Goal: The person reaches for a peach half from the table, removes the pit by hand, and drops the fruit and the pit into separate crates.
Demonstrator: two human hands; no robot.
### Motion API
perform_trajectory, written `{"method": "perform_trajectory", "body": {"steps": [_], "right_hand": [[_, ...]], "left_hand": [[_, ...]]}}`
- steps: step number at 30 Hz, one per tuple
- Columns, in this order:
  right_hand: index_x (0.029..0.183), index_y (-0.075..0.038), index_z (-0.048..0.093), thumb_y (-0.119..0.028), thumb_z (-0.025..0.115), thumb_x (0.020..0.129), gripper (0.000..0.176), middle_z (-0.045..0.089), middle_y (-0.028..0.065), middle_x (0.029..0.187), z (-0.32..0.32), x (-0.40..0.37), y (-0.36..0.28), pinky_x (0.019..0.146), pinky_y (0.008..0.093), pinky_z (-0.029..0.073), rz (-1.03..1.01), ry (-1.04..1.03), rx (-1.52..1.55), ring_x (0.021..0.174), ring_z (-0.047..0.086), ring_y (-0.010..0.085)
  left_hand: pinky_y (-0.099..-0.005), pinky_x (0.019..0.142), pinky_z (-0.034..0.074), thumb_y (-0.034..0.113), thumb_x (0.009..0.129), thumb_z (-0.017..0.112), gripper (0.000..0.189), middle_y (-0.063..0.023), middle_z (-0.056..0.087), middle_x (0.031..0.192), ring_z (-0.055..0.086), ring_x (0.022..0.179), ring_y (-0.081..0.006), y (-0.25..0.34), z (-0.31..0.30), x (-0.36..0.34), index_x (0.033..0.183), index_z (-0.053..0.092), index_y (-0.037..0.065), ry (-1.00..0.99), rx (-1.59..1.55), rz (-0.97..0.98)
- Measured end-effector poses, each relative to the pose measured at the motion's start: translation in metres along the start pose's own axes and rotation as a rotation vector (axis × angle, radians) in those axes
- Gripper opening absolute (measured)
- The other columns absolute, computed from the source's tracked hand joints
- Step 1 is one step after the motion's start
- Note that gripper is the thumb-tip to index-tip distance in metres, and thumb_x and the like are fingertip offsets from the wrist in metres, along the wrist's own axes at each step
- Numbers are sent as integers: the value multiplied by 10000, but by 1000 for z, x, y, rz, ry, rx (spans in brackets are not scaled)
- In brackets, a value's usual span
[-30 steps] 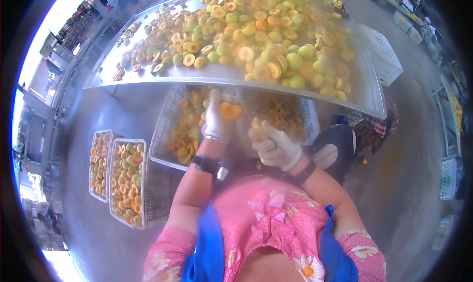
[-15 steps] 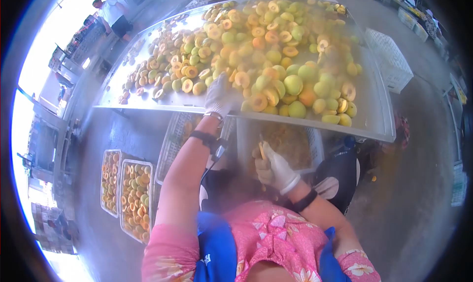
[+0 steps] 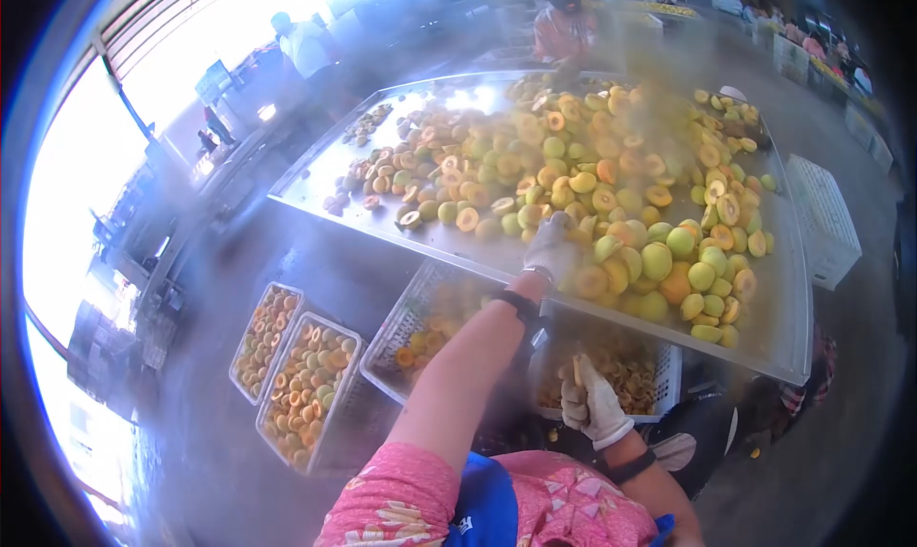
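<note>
My left hand (image 3: 551,249), in a whitish work glove, reaches over the near edge of a metal-topped table (image 3: 430,246). Its fingers touch the near side of a heap of yellow-green, apricot-like fruit (image 3: 656,260), many pieces cut in half with orange flesh showing. Haze blurs those fingertips, so any piece in them is hidden. Below the table edge, my gloved right hand (image 3: 594,406) is closed around a small knife (image 3: 577,370) with a yellowish handle. Beneath that hand stands a white crate (image 3: 669,380) with brownish-orange pieces inside.
A perforated crate (image 3: 382,346) with some fruit stands under my left arm. Two fruit-filled crates (image 3: 355,356) sit on the floor at left. Another white crate (image 3: 826,222) stands right of the table. One person (image 3: 564,31) is across the table; another (image 3: 306,45) stands far left.
The view has swung left and up, so the table appears lower and further right. My left hand stays at the heap's near side; my right hand remains below the table edge with the knife.
</note>
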State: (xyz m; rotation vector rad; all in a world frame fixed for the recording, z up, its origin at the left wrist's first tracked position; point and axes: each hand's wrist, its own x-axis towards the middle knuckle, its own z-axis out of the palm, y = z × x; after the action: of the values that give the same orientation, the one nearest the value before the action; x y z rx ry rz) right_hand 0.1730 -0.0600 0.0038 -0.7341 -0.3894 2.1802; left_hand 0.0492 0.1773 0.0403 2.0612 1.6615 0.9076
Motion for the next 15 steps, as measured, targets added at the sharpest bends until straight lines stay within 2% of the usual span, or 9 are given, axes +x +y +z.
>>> {"method": "perform_trajectory", "body": {"steps": [3,4,6,7,8,10,12,14,15], "right_hand": [[1007,-157,566,-516,415,1026,390,435,-37,571,-1,1,4,356,256,213,-55,79,-33,366,282,83],[1007,-157,566,-516,415,1026,390,435,-37,571,0,1,5,356,256,213,-53,70,-40,366,282,83],[983,-163,560,-515,411,1027,385,418,-44,560,2,-1,10,346,254,203,-79,123,-90,353,264,80],[1053,-118,584,-456,413,1041,379,554,31,708,-18,3,11,422,344,406,-99,-18,-157,483,491,159],[1053,-118,584,-456,413,1041,379,554,31,708,-20,13,20,422,344,406,-88,-6,-152,483,491,159],[1150,-53,580,-348,426,1037,351,597,153,987,-29,28,34,718,398,482,-783,144,-944,821,585,299],[1228,-5,566,-249,438,1023,343,566,253,1239,-43,32,36,971,413,455,-1049,264,-1487,1120,562,415],[1198,-9,578,-225,454,1009,313,570,265,1212,-20,15,26,912,433,472,-962,252,-1498,1073,560,442],[1183,-13,582,-236,461,1009,308,584,264,1175,-16,14,23,887,445,471,-942,273,-1448,1054,563,447]], "left_hand": [[-320,706,532,181,848,654,391,-61,634,942,619,849,-195,-14,-1,-7,1206,544,67,-10,-600,-291],[-320,706,532,181,848,654,391,-61,634,942,619,849,-195,-17,-3,-14,1206,544,67,0,-599,-289],[-302,628,535,274,895,603,367,-67,632,972,626,842,-179,0,-24,-39,1215,551,103,85,-1143,-436],[-351,631,572,380,927,554,391,-101,631,973,645,851,-224,3,-26,-50,1180,550,81,164,-1242,-458],[-351,631,572,380,927,554,391,-101,631,973,645,851,-224,1,-29,-58,1180,550,81,160,-1244,-476],[-422,683,603,438,965,509,427,-132,634,1019,659,906,-284,-5,-27,-81,1143,545,51,152,-1726,-594],[-477,745,611,454,1000,448,458,-159,633,1067,658,953,-326,6,-35,-112,1123,542,23,92,-1838,-577],[-496,775,603,408,1028,404,420,-165,627,1102,656,969,-334,11,-36,-130,1133,545,27,30,-1841,-567],[-500,789,597,378,1028,407,389,-163,625,1106,653,980,-331,0,-22,-135,1136,548,33,71,-1587,-379]]}}
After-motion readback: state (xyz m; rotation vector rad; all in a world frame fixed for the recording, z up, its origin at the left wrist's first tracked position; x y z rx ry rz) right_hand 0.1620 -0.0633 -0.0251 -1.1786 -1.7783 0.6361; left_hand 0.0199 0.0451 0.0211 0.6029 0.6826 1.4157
